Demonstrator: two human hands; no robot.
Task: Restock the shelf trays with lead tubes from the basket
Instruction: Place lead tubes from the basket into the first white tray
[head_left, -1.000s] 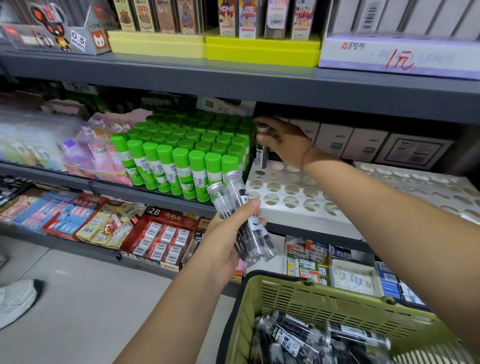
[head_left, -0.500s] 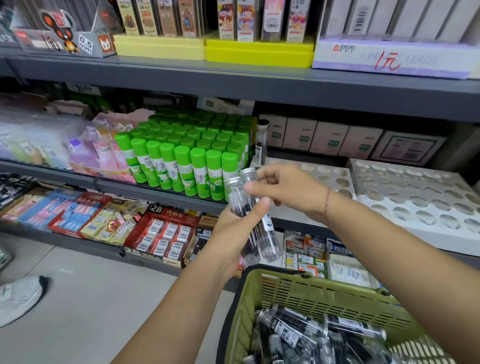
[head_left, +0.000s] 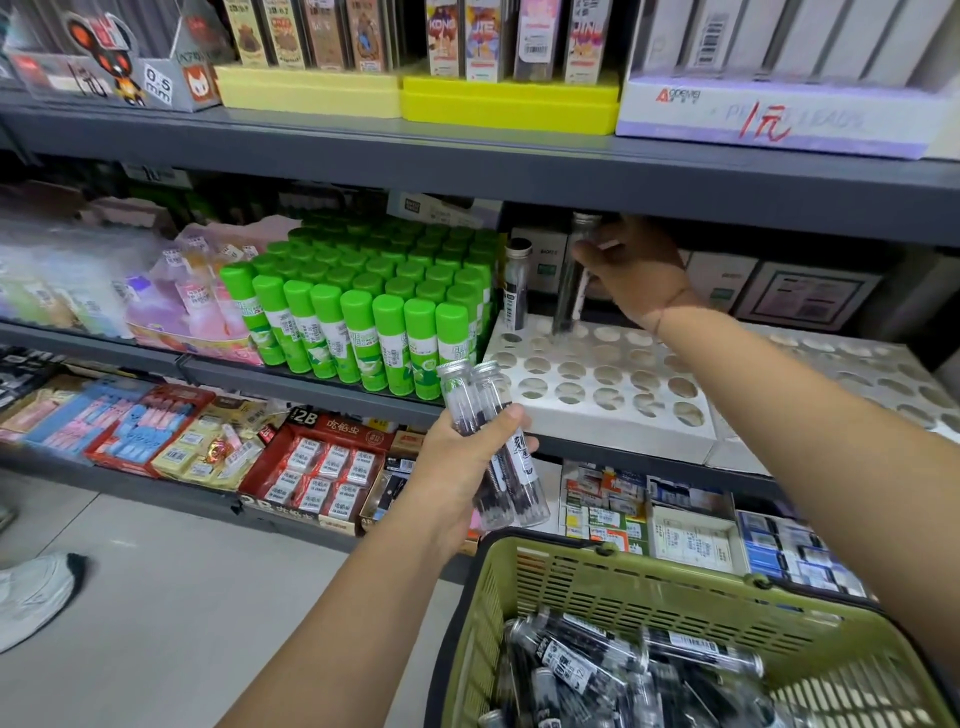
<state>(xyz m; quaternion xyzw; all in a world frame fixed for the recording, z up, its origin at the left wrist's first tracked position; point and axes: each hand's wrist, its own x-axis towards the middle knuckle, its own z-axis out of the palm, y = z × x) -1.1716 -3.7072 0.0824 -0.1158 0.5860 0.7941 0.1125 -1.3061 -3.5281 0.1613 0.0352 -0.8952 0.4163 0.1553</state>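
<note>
The step in hand looked to be seating one tube: the right hand (head_left: 631, 270) held a tube (head_left: 567, 296) upright at a back-row hole of the white tray (head_left: 597, 423), fingers clamped on its upper half, its foot at the hole's mouth; how deep it sat could not be told. Next it would likely need pressing straight down and releasing, then a fresh tube picked from the left hand (head_left: 457, 467). That hand's fingers were wrapped round spare tubes (head_left: 524, 488), near the shelf edge and above the basket (head_left: 623, 571). One placed tube (head_left: 517, 291) stood in the tray's back corner hole, beside the glue sticks (head_left: 363, 322); the other holes looked empty, as did the second tray (head_left: 883, 374). The basket held a heap of tubes (head_left: 597, 660) lying flat.
</note>
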